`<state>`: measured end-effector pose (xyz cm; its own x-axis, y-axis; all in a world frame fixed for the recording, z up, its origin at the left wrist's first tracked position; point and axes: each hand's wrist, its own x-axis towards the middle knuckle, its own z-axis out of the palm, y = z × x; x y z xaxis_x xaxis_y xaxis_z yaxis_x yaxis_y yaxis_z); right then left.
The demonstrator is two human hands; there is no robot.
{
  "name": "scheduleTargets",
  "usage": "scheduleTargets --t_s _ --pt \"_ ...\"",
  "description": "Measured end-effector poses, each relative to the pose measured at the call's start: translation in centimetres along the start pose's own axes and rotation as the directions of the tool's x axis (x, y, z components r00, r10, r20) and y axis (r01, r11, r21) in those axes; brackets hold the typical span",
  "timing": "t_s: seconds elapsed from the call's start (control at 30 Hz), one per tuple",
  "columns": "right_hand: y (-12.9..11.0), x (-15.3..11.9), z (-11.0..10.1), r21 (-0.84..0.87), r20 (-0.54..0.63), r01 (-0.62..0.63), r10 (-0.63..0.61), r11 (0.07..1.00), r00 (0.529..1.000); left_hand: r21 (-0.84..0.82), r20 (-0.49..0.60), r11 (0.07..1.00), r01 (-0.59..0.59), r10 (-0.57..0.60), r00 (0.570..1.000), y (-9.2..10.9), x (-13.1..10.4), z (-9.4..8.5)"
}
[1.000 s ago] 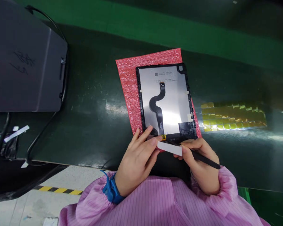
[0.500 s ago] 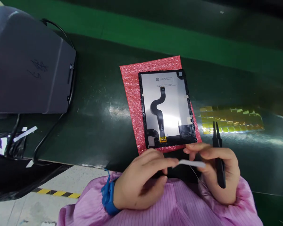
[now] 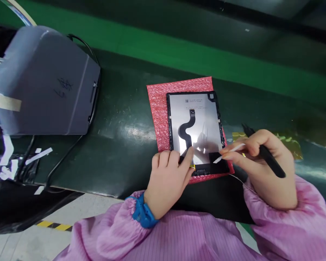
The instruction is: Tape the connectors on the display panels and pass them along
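Observation:
A display panel [image 3: 201, 127] with a black frame and silvery back lies on a red bubble-wrap bag [image 3: 159, 123]. A black flex cable [image 3: 186, 130] snakes down its back. My left hand [image 3: 167, 181] rests over the panel's lower left, its index finger stretched onto the cable's lower part; it grips nothing. At the panel's lower right, my right hand [image 3: 268, 166] pinches a thin white strip [image 3: 220, 158] between thumb and fingers. Black tweezers [image 3: 271, 159] are tucked in that same hand, tips pointing up and away. The cable's lower end is partly hidden by my left fingers.
Yellow film tape pieces [image 3: 290, 145] lie on the green bench right of the panel, partly behind my right hand. A grey machine [image 3: 51, 87] with black cables stands at left. White scraps [image 3: 8, 168] lie on black plastic below it.
Both hands have moved forward from near my body to the panel. My left hand has left the white strip and lies on the panel; my right hand carries the strip over the lower right corner.

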<state>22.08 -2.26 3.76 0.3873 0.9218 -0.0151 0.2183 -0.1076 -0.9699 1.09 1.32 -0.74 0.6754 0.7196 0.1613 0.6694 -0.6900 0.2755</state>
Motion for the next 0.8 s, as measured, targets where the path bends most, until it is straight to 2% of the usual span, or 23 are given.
scheduleTargets --t_s 0.17,0.3,0.43,0.63,0.8 --pt "0.7 3.4 1.9 -0.129 0.139 -0.02 0.038 0.991 0.99 0.085 0.059 0.996 0.005 -0.01 0.998 0.0 0.8 0.5" --pt "1.2 5.7 3.8 -0.12 0.266 -0.02 0.052 0.993 0.963 0.101 0.043 0.995 0.004 -0.009 0.999 0.0 0.7 0.6" --pt "1.1 6.9 5.0 -0.153 0.371 0.0 0.058 0.988 0.927 0.104 0.02 0.995 0.01 -0.012 1.0 0.1 0.6 0.5" --pt "1.4 7.3 5.6 -0.231 0.363 0.002 0.084 0.973 0.928 0.084 -0.088 0.996 0.024 -0.017 0.996 0.0 0.1 0.6" --pt "2.2 7.0 5.9 -0.247 0.341 -0.013 0.1 0.969 0.935 0.081 -0.047 0.997 0.014 -0.011 0.999 -0.1 0.1 0.7"
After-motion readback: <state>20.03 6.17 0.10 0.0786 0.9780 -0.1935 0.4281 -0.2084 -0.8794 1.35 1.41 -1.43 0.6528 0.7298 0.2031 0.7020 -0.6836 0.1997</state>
